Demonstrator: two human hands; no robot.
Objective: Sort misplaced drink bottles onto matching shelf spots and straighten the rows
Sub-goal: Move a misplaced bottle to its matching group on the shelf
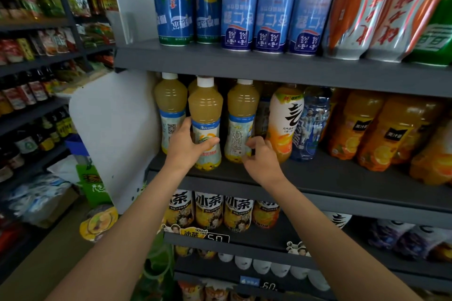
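Middle shelf [318, 178], left end: three pale-yellow juice bottles with white caps stand upright.

Left hand [187, 148] holds the front juice bottle [206, 115] at its label, thumb across the front and fingers round the left side; grip closed on it. This bottle stands at the shelf's front edge, forward of its two neighbours, base on the shelf board.

Right hand [260, 157] sits at the lower label of the right juice bottle [242, 117]; fingers curled, tips touching its right side. Cannot tell whether the grip truly encloses the bottle or only touches it.

The left juice bottle [170, 105] stands further back, partly behind the left hand.

Just right of the right hand: an orange-and-white bottle [285, 120], then a blue bottle [310, 124], then orange juice bottles [381, 129].

Upper shelf carries blue cans [242, 5]. Lower shelf holds iced tea bottles [209, 210].
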